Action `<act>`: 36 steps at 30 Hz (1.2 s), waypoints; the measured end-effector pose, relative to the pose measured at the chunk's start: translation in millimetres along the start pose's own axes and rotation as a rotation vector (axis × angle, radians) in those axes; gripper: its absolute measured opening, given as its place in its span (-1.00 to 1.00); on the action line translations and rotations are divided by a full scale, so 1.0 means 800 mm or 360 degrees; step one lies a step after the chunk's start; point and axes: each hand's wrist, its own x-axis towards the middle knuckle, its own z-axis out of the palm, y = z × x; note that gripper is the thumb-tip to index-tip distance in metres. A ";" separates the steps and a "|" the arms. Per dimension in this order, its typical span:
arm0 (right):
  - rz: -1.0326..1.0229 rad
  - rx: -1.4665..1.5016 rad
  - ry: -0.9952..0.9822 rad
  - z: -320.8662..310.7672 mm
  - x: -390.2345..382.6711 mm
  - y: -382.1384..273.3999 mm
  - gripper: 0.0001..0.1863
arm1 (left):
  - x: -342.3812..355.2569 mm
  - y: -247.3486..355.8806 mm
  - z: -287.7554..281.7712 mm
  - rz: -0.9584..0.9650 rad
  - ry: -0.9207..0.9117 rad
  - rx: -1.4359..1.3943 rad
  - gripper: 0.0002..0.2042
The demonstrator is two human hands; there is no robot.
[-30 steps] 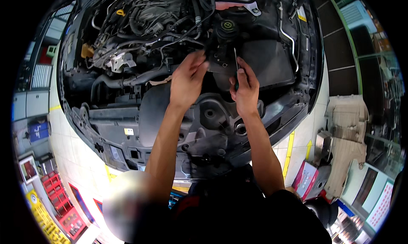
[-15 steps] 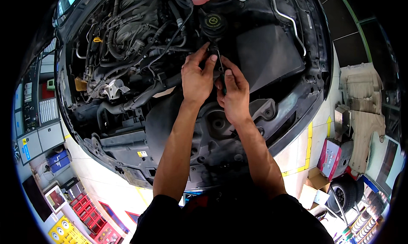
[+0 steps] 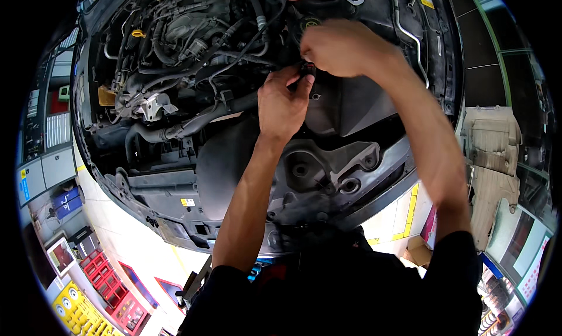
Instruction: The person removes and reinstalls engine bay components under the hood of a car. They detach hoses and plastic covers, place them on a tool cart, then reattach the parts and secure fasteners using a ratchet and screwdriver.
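Observation:
My left hand (image 3: 282, 104) pinches a small black plug connector (image 3: 307, 71) between thumb and fingers, in the engine bay in front of a black reservoir cap (image 3: 310, 22) with a yellow-green symbol. A tiny reddish spot shows on the connector's top. From the right, my right hand (image 3: 345, 48) reaches across with bent wrist and curled fingers, its fingertips close to the connector's far end. It covers part of the cap and looks slightly blurred. Whatever its fingers hold, if anything, is hidden.
A black box-like cover (image 3: 374, 104) lies right of the hands. Hoses and wiring (image 3: 199, 122) fill the left of the bay, with a yellow ring handle (image 3: 139, 33) beyond. The car's front panel (image 3: 170, 186) runs across nearer me. A red rack (image 3: 108, 277) stands at lower left.
My right hand has swung up and over from below the connector to its far right side. The thin green-handled tool it held no longer shows. My left hand stays near the same spot.

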 end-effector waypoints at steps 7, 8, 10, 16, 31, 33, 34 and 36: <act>-0.0363 -0.0660 -0.0464 -0.037 0.067 -0.037 -0.78 | 0.009 0.006 0.002 -0.0163 -0.0110 -0.0094 -0.77; -0.0345 -0.0609 -0.0400 -0.035 0.070 -0.029 -0.78 | 0.011 0.009 0.001 -0.0178 -0.0130 -0.0103 -0.76; -0.0279 -0.0380 -0.0108 -0.025 0.058 -0.004 -0.75 | 0.012 0.007 -0.004 -0.0201 -0.0133 -0.0119 -0.74; -0.0187 0.0571 0.1099 0.055 -0.055 0.037 -0.72 | 0.039 0.004 -0.018 -0.0315 -0.0416 -0.0236 -0.73; -0.0052 0.0644 0.0619 0.053 -0.111 0.025 -0.69 | 0.034 -0.011 -0.008 -0.0505 -0.0320 -0.0707 -0.72; 0.0043 0.0520 0.0632 0.055 -0.117 0.005 -0.68 | 0.029 -0.012 -0.004 -0.0489 -0.0280 -0.0711 -0.72; 0.0127 0.0467 0.0650 0.060 -0.122 -0.009 -0.67 | 0.025 -0.016 0.000 -0.0487 -0.0251 -0.0721 -0.72; 0.0327 0.0421 0.0680 0.075 -0.127 -0.039 -0.64 | 0.019 -0.021 0.007 -0.0445 -0.0168 -0.0696 -0.71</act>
